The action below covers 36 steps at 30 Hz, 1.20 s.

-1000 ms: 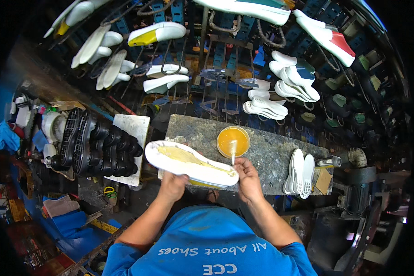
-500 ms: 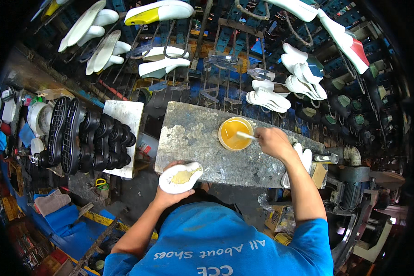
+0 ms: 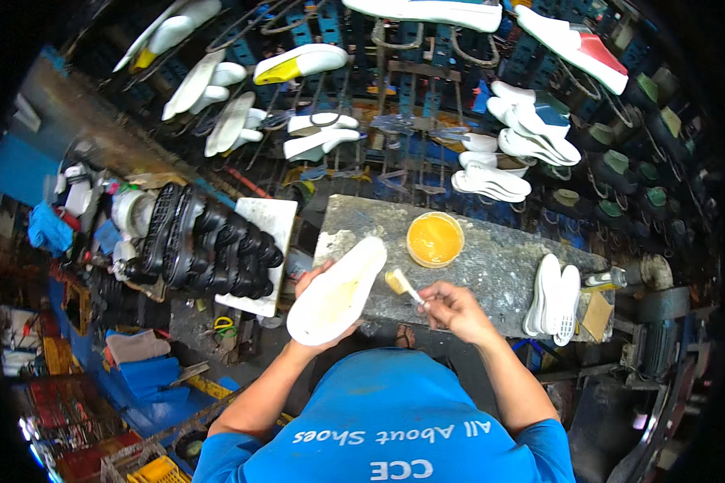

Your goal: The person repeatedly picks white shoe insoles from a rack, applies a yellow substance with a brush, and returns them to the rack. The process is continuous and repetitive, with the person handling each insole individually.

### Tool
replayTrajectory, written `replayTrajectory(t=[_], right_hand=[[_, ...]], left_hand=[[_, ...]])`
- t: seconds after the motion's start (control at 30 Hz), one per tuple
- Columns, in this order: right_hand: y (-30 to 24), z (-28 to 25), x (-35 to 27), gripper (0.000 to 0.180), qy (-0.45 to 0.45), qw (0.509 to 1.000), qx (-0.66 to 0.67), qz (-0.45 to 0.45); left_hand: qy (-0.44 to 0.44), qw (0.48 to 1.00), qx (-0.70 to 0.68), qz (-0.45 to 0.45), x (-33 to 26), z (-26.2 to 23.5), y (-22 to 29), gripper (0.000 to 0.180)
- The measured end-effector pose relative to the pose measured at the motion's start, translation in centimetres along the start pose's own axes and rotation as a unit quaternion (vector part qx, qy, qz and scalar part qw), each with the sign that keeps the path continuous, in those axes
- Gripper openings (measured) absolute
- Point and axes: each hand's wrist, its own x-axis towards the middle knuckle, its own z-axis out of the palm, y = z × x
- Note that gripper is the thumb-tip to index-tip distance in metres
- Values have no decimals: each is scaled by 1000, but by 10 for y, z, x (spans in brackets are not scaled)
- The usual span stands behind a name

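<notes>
My left hand (image 3: 318, 310) holds a white shoe sole (image 3: 340, 290) with its inner side up, tilted toward the stone-grey work slab (image 3: 491, 266). My right hand (image 3: 453, 310) grips a small brush (image 3: 401, 283) whose bristle end is wet with yellow glue and sits just right of the sole's upper end. A round bowl of yellow glue (image 3: 434, 239) stands on the slab just beyond the brush.
A pair of white soles (image 3: 553, 294) lies on the slab's right end beside a small bottle (image 3: 606, 278). Black soles (image 3: 209, 245) are stacked on a white board at left. White soles and shoes hang on blue racks (image 3: 427, 105) behind.
The right hand drew the brush back out of the glue bowl toward the sole. The left hand lifted the sole and turned it so its full length shows.
</notes>
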Motion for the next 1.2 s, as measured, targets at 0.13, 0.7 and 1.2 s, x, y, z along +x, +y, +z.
replayTrajectory(t=[0.13, 0.7, 1.2], right_hand=[[-89, 33, -31, 20, 69, 978, -40, -195], [-167, 75, -61, 19, 94, 861, -299, -400], [-162, 85, -64, 22, -28, 782, -406, -473]], left_hand=[[73, 923, -286, -245, 56, -6, 61, 102], [32, 895, -364, -255, 76, -6, 62, 85], [-11, 998, -21, 50, 88, -3, 50, 90]])
